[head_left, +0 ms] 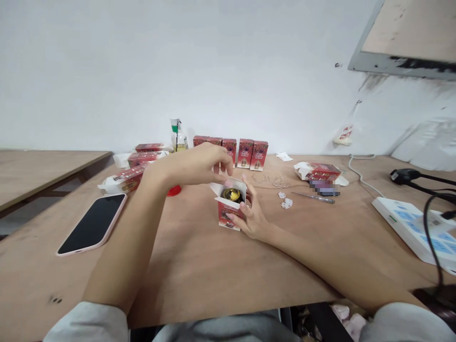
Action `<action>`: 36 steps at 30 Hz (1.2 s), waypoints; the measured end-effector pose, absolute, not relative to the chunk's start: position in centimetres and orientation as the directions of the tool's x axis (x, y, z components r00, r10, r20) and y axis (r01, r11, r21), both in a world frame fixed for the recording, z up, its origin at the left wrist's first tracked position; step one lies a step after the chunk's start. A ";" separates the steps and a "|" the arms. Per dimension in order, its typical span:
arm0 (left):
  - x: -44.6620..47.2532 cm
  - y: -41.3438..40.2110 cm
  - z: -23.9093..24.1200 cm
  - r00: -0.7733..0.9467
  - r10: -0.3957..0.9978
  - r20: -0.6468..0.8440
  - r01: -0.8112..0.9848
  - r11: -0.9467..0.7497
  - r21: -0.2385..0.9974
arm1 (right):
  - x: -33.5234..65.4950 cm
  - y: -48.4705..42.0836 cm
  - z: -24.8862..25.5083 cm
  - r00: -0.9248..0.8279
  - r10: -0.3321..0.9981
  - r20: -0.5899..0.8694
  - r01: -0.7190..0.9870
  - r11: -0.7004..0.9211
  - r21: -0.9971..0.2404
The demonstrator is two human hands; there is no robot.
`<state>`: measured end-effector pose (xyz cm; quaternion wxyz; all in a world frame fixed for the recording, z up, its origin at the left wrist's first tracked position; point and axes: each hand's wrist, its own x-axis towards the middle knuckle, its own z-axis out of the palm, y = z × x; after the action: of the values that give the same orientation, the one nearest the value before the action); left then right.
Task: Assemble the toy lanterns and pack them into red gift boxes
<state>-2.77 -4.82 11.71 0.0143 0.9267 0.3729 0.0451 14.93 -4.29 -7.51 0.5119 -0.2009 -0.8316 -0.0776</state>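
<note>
A small red printed carton [227,216] stands upright on the table with its white top flaps raised. Inside its mouth a round gold-and-black object [231,194] shows; its lower part is hidden by the carton walls. My right hand [253,213] is wrapped around the carton's right side, thumb and fingers pressing on the front and side. Over the back of the opening hangs my left hand [210,164], wrist bent, fingers curved down and apart, with a fingertip close to the rear flap. I see nothing held in it.
Red cartons [245,153] stand in a row by the wall. Opened cartons [137,172] lie at the left, behind a phone [93,223]. A clear bottle [178,137] stands behind my left arm. Rightward are tweezers [317,197], another opened carton [318,171] and a power strip [413,228].
</note>
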 end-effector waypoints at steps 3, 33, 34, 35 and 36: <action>-3.4 -4.9 12.0 0.695 0.706 0.138 0.708 -0.705 0.038 | 14.9 -4.5 -7.4 -0.418 0.261 0.870 0.436 0.898 -0.060; -2.4 -4.1 10.8 0.812 0.583 0.033 0.561 -0.794 0.234 | 15.0 -4.4 -6.3 -0.401 0.311 0.862 0.478 0.874 -0.093; -2.2 -4.2 10.7 0.820 0.571 0.028 0.550 -0.801 0.235 | 15.0 -4.3 -6.4 -0.398 0.311 0.863 0.483 0.871 -0.092; -2.1 -4.2 10.6 0.827 0.562 0.018 0.543 -0.807 0.233 | 15.1 -4.3 -6.5 -0.395 0.311 0.865 0.488 0.868 -0.089; -1.9 -4.3 10.5 0.832 0.554 0.006 0.538 -0.810 0.235 | 15.1 -4.3 -6.6 -0.391 0.309 0.867 0.493 0.866 -0.086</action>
<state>-1.86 -4.27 10.49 0.1122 0.9506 0.2871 0.0368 15.07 -4.28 -6.56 0.4960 -0.2416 -0.8289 -0.0928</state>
